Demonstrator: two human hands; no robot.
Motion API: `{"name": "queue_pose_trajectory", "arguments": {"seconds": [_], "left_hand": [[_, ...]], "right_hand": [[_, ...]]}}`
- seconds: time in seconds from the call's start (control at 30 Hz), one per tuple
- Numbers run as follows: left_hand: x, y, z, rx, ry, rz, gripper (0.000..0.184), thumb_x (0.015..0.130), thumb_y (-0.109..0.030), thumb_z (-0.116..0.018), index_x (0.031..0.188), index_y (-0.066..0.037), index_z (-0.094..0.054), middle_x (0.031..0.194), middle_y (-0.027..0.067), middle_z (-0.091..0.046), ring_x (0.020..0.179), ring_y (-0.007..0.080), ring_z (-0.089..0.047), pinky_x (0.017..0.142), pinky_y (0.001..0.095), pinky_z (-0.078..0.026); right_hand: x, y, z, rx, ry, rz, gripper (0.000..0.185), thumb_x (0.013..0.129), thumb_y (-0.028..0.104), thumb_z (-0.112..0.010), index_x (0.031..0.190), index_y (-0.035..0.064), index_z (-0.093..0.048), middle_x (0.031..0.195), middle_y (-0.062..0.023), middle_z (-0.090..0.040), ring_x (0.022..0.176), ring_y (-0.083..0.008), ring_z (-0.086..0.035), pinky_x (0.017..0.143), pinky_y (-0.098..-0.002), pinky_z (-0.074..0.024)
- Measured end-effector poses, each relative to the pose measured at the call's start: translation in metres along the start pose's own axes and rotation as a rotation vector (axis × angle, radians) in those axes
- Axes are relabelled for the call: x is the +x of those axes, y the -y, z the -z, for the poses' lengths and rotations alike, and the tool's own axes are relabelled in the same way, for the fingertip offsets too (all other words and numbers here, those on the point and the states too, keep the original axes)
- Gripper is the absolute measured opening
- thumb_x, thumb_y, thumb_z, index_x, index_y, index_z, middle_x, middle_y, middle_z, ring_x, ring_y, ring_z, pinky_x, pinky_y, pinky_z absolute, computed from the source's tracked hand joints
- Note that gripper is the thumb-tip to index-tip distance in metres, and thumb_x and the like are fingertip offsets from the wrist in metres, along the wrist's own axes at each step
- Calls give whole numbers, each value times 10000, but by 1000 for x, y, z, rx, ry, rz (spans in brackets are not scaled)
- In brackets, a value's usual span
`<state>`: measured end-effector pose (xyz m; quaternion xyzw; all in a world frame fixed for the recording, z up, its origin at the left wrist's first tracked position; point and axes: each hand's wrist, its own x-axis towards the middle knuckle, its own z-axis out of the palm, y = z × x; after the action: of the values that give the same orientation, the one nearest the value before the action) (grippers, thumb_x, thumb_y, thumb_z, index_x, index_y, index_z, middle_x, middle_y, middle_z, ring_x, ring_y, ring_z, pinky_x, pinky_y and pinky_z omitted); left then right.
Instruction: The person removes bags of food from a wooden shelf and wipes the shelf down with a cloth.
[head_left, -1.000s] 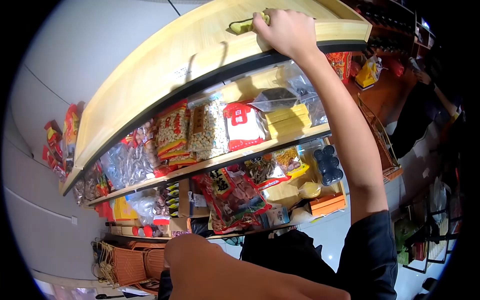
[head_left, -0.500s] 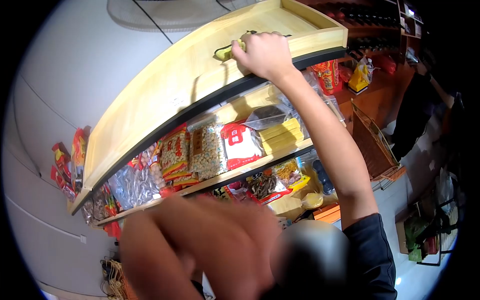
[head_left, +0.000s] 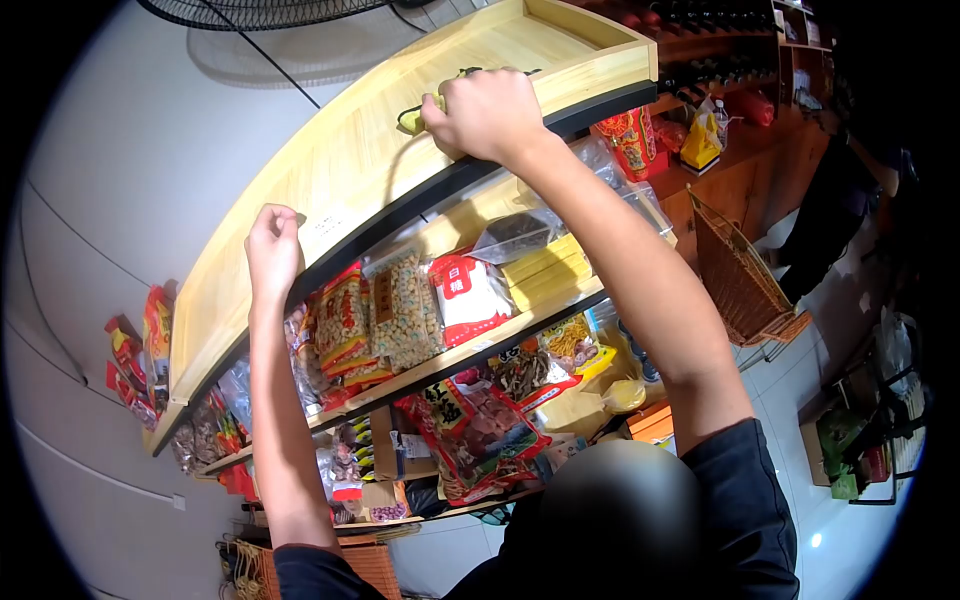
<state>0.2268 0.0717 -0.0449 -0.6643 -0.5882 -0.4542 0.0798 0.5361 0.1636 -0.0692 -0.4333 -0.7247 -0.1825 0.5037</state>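
My right hand (head_left: 490, 115) is closed over a yellow-green cloth with a dark edge (head_left: 411, 119), pressed against the top wooden shelf (head_left: 350, 165). Part of the cloth is hidden under the fingers. My left hand (head_left: 273, 250) is at the front lip of the same shelf, further left, fingers curled together beside small printed marks. Whatever it may grip is hidden. Below lie packaged foods: a red-and-white bag (head_left: 468, 297), a bag of pale pieces (head_left: 403, 312) and yellow sticks (head_left: 547, 273).
A lower shelf holds a large red food bag (head_left: 475, 420) and a cardboard box (head_left: 400, 447). To the right are a wicker basket (head_left: 738, 270), a yellow bag (head_left: 703, 140) and a person in dark clothes (head_left: 835, 215). A fan (head_left: 265, 12) shows at the top.
My left hand has risen from the lower foreground to the top shelf's front edge. My right hand and the cloth appear further left and lower, as the view has shifted.
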Motion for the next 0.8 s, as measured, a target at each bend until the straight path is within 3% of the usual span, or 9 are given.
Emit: {"name": "queue_pose_trajectory", "arguments": {"seconds": [0.1, 0.27, 0.3, 0.37, 0.57, 0.67, 0.7, 0.77, 0.8], "left_hand": [[-6, -6, -6, 111, -27, 6, 230, 922, -181, -500, 877, 3, -629, 604, 82, -586, 549, 140, -520, 587, 305, -429], [-15, 8, -18, 331, -262, -3, 269, 873, -234, -502, 758, -25, -626, 611, 169, -586, 582, 336, -590, 600, 427, -456], [-15, 7, -19, 338, -266, -4, 269, 873, -234, -502, 758, -25, -626, 611, 169, -586, 582, 336, -590, 600, 427, -456], [-16, 7, -22, 342, -323, -14, 231, 856, -214, -508, 741, -42, -611, 615, 168, -587, 599, 362, -588, 612, 438, -464], [-17, 7, -27, 351, -398, -35, 209, 840, -207, -516, 717, -58, -595, 598, 166, -566, 565, 372, -556, 563, 429, -443], [-18, 5, -28, 329, -401, -74, 218, 833, -206, -519, 687, -54, -573, 575, 161, -529, 535, 360, -519, 537, 422, -408], [-18, 5, -27, 340, -396, -64, 218, 833, -206, -519, 687, -54, -573, 575, 161, -529, 535, 360, -519, 537, 422, -408], [-19, 3, -27, 334, -395, -40, 218, 833, -204, -522, 687, -52, -577, 568, 148, -521, 532, 342, -509, 543, 406, -408], [-19, 2, -27, 336, -396, -25, 217, 834, -206, -525, 693, -52, -584, 564, 133, -522, 527, 311, -507, 552, 389, -414]], "right_hand": [[2, 0, 6, -4, 103, -11, 477, 884, 417, -498, 626, 52, -664, 622, -163, -653, 595, -342, -656, 583, -435, -526], [10, -7, 15, 36, 274, -12, 546, 898, 484, -448, 816, 8, -703, 831, -229, -690, 823, -371, -685, 756, -448, -540], [15, -11, 21, 43, 271, -10, 546, 898, 484, -448, 816, 8, -703, 831, -229, -690, 823, -371, -685, 756, -448, -540], [23, -31, 37, -78, 497, -124, 613, 904, 544, -427, 951, -5, -695, 958, -249, -688, 945, -373, -670, 833, -459, -519], [28, -138, 61, -116, 518, -137, 669, 931, 597, -450, 1086, -6, -695, 1006, -224, -678, 926, -318, -668, 834, -385, -504], [28, -138, 62, -112, 536, -89, 617, 961, 566, -442, 1117, 29, -702, 1053, -205, -678, 937, -299, -667, 856, -363, -496], [23, -153, 46, -55, 355, -52, 622, 938, 579, -453, 1112, 35, -698, 1062, -220, -680, 959, -343, -669, 860, -389, -502], [24, -120, 78, -21, 413, 3, 503, 886, 458, -465, 1037, 47, -713, 1057, -255, -667, 952, -396, -652, 850, -453, -510], [24, -116, 79, -114, 466, -60, 523, 881, 483, -465, 1176, 105, -672, 1208, -238, -617, 1077, -382, -612, 915, -426, -483]]}}
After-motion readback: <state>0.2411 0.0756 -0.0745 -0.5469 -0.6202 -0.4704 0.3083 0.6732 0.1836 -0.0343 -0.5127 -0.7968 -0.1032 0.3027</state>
